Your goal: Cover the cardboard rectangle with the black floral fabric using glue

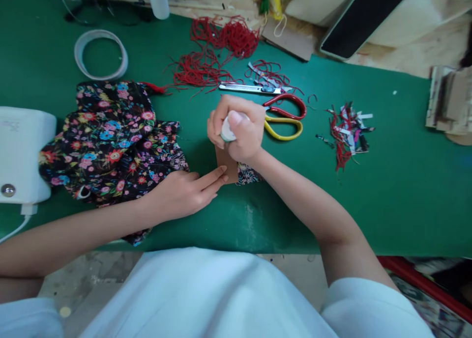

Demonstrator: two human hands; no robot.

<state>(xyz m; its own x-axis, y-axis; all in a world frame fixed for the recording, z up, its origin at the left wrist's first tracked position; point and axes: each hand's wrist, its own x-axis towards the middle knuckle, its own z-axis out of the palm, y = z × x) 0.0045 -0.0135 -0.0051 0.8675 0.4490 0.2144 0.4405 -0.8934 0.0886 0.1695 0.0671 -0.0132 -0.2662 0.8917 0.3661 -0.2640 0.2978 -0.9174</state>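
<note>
My right hand [241, 129] is wrapped round a small white bottle [232, 126], thumb on its upper end; the lower part is hidden by the fingers. Directly below lies a brown piece of card [226, 163], with a strip of floral fabric [248, 174] at its right side, partly covered by my right wrist. The outstretched fingertips of my left hand [191, 193] rest on the card's left edge. Under and beside my left forearm spreads a heap of black floral fabric [114, 141]. Scissors [283, 126] with red and yellow handles lie beside my right hand.
A box cutter [250, 88] and tangled red cords [221, 53] lie beyond my hands. A tape roll [101, 55] and a white device [24, 154] with a cable are on the left. Scraps [348, 131] lie right on the green table [398, 190].
</note>
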